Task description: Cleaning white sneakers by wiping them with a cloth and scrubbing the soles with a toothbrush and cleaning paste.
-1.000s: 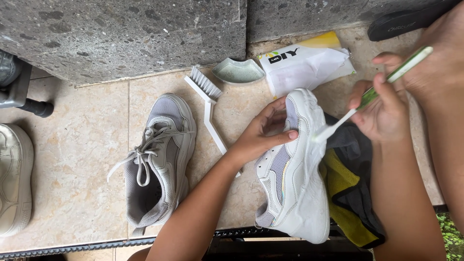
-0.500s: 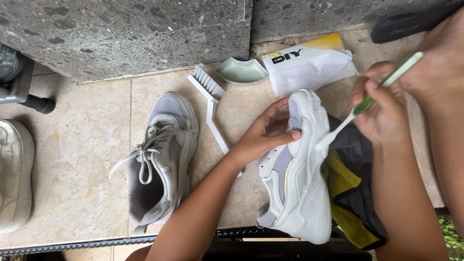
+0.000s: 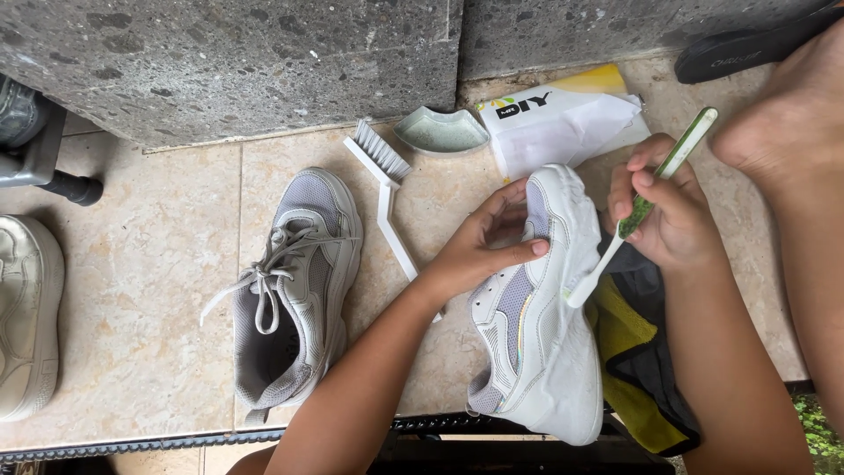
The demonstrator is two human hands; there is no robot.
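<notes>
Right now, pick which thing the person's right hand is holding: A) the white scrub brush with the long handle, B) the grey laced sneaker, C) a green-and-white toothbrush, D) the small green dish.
C: the right hand grips a toothbrush whose head touches the side of the white shoe, which the left hand steadies; the scrub brush lies untouched on the tiles.

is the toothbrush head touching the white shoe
Touching. The head view shows the toothbrush, held in the right hand, with its bristle end pressed against the side of the white shoe, no gap visible.
</notes>
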